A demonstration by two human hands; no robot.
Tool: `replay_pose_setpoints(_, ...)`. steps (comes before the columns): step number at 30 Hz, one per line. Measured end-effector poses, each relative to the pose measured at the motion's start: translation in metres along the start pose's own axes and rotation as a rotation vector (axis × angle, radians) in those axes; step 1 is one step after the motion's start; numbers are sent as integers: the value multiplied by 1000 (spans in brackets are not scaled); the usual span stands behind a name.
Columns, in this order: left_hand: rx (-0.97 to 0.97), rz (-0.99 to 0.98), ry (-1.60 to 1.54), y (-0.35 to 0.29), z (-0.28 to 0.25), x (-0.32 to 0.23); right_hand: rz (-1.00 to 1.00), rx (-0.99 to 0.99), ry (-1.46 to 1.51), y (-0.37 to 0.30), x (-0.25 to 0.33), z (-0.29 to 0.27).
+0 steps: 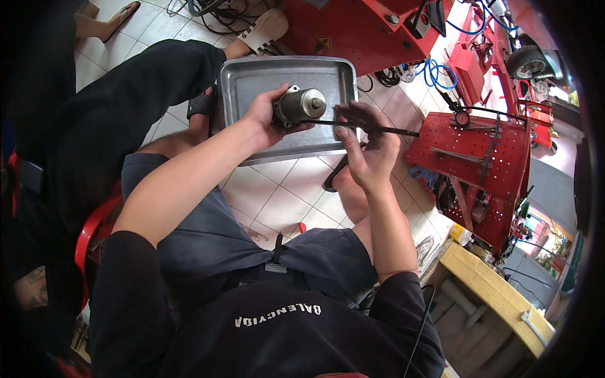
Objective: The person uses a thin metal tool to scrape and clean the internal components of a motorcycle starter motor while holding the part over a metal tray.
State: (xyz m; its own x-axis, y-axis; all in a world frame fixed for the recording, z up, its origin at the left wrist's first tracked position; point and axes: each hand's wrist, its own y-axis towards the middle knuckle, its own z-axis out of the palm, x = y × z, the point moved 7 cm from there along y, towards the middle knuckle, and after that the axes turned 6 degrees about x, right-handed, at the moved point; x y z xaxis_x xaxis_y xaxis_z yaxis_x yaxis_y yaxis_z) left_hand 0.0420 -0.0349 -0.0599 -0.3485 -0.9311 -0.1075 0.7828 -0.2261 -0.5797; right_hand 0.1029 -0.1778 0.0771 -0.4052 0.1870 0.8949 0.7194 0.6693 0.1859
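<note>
My left hand (266, 114) is wrapped round a small cylindrical electric motor (299, 106), silvery at its end cap and dark along its body, like a starter motor. It is held over a grey metal tray (283, 62). To the right, my right hand (373, 143) has a thin dark rod (400, 131) between thumb and fingers. The rod's left end meets the motor's lower side; its exact tip is hard to make out. Dark grime covers the fingers of my right hand, which look slightly blurred.
Beyond the tray stands a red machine (353, 34). A perforated red metal stand (469, 157) is at the right, near coiled blue hose (439, 74). Another person's dark trouser leg (145, 88) comes close on the left. A yellowish wooden bench (491, 293) lies lower right.
</note>
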Motion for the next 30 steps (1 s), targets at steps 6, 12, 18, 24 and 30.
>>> replay_pose_setpoints(6,43,25,17,1,6,1,-78,47,195,-2,7,5)
replay_pose_setpoints(12,5,8,31,-1,3,4,-22,-58,57,-5,-4,7)
replay_pose_setpoints(18,10,11,20,-2,5,3,-56,73,-41,1,2,11)
replay_pose_setpoints(24,17,11,49,-4,9,4,-137,83,-178,-3,10,15)
replay_pose_setpoints(30,68,4,45,-5,15,4,-142,53,-128,-1,16,11)
